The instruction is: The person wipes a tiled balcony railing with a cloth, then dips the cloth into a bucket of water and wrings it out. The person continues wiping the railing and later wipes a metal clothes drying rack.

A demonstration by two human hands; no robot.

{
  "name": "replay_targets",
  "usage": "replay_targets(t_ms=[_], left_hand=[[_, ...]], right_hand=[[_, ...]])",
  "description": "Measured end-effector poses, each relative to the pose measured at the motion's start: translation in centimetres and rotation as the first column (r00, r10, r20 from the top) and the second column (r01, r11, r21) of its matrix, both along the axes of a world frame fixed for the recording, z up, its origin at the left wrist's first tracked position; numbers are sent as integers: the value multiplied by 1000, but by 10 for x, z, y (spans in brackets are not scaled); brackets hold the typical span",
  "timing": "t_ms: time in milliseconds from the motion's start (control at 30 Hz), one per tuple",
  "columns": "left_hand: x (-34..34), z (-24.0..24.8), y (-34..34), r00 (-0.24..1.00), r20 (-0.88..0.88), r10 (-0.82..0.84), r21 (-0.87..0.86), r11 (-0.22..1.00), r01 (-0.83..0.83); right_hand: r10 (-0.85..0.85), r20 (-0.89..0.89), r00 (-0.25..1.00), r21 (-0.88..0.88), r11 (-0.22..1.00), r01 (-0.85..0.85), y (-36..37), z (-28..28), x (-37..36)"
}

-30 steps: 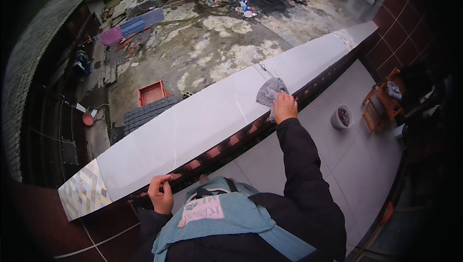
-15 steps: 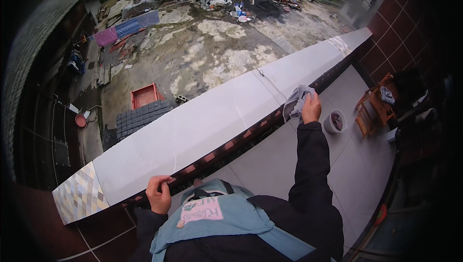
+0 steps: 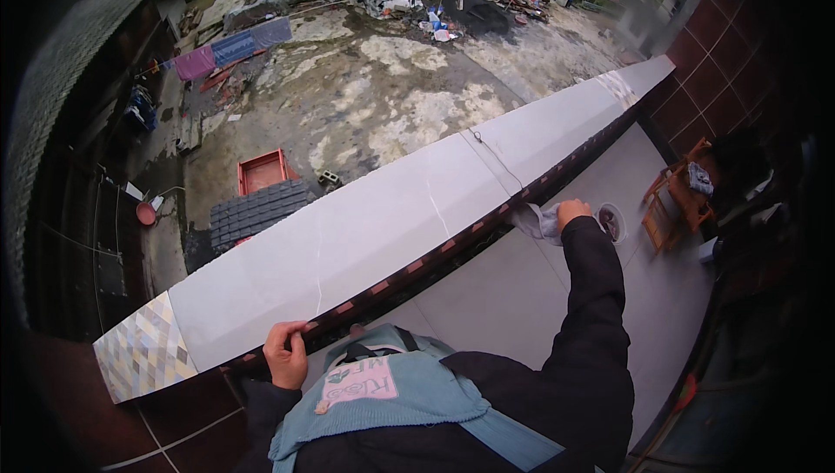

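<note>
The right hand (image 3: 572, 210) pinches a grey cloth (image 3: 543, 223), back of the hand upward and fingertips largely hidden. The cloth hangs bunched off the hand's left side, just beyond the near edge of a long pale ledge (image 3: 383, 234), above the floor (image 3: 522, 290). The right arm reaches forward, slightly bent, in a dark sleeve (image 3: 590, 299). A bucket (image 3: 611, 224) stands just past the hand. The left hand (image 3: 285, 355) is held low by the ledge's near edge, fingers curled; whether they grip the edge I cannot tell. Between the arms, a blue-green apron (image 3: 413, 403) carries a pink patch (image 3: 359, 382) with stitched-looking lettering, upside down to the wearer's right-way view or not, hard to judge. A thin cord (image 3: 497, 160) crosses the ledge.
</note>
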State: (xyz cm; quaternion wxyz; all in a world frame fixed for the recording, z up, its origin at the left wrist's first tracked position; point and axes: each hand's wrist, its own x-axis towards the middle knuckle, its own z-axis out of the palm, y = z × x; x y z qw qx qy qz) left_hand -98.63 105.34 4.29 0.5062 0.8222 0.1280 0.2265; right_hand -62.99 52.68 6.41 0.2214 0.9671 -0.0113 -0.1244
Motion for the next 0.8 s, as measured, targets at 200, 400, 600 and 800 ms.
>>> replay_targets(t_ms=[200, 400, 600, 800], left_hand=[[8, 3, -6, 1000, 10, -16, -11, 1000, 16], [18, 8, -10, 997, 19, -76, 12, 997, 76], [13, 11, -11, 1000, -1, -30, 40, 999, 30], [2, 12, -12, 999, 12, 41, 51, 998, -41]], right_hand=[[-276, 524, 806, 682, 703, -202, -55, 3, -4], [-340, 562, 754, 763, 565, -314, -23, 18, 23], [-248, 637, 729, 746, 434, -505, 41, 27, 84], [21, 606, 795, 711, 434, -553, 100, -17, 135]])
